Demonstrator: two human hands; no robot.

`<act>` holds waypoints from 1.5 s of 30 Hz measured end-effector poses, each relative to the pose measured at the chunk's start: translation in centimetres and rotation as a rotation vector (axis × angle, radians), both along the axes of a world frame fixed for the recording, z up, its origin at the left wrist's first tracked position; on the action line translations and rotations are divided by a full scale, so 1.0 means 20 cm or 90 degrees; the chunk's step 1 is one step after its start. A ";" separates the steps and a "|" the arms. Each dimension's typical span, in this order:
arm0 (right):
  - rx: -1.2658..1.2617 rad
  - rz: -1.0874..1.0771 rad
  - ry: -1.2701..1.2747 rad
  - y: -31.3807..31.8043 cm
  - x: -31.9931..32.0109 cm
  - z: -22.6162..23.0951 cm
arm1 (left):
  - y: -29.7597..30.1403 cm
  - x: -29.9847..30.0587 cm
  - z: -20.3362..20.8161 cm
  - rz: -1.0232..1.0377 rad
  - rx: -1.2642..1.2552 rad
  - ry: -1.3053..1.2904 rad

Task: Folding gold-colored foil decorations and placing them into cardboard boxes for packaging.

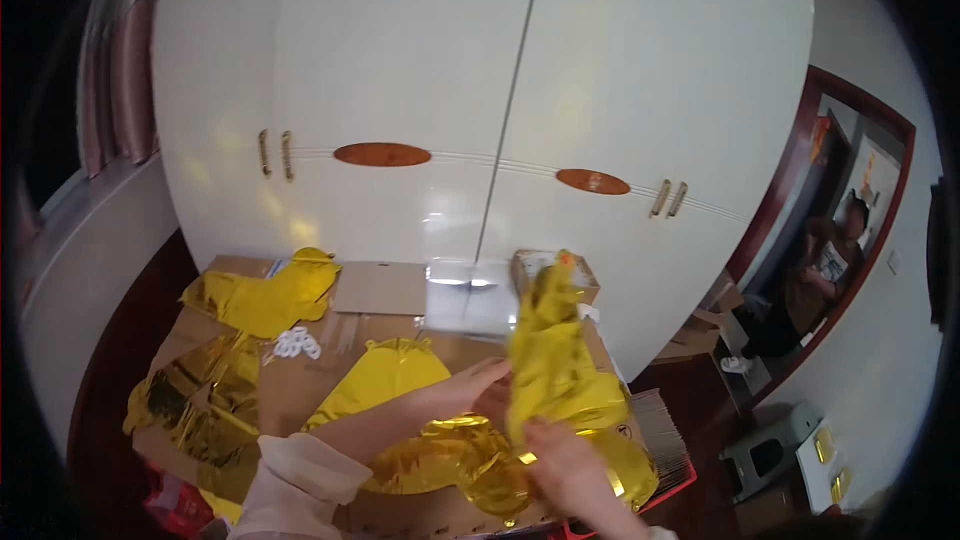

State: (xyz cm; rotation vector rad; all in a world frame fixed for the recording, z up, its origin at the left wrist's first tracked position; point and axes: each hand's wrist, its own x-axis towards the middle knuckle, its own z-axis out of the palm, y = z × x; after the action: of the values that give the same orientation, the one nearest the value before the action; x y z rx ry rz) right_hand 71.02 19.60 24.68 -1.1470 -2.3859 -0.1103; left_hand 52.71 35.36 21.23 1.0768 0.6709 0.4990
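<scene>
A flat gold foil balloon (553, 350) is raised above the right part of the cardboard-covered table, blurred by motion. My right hand (565, 460) closes on its lower edge, fingers pinched on the foil. At its left side is my left hand (480, 392), fingers curled against the foil and partly hidden behind it. Crumpled shiny gold foil (440, 455) lies beneath both hands. Another flat gold balloon (385, 375) with small tabs along its top lies beyond my left forearm.
More gold foil sheets (265, 292) and a shiny gold pile (205, 395) cover the table's left side, near white rings (297, 343). A small open box (590, 285) stands at the back. Right are a red-edged tray (665, 440), a grey stool (770, 445) and a person (825, 270) in the doorway.
</scene>
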 end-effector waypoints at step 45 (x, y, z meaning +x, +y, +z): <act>-0.142 -0.074 0.102 0.10 -0.11 -0.71 | -0.16 -0.83 -0.54 0.016 0.921 0.765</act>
State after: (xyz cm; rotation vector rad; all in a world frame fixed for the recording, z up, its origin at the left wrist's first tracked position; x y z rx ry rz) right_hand 68.77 21.70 10.44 -1.3432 -2.2320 0.2072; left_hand 36.05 32.11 10.42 2.8262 1.4118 0.2532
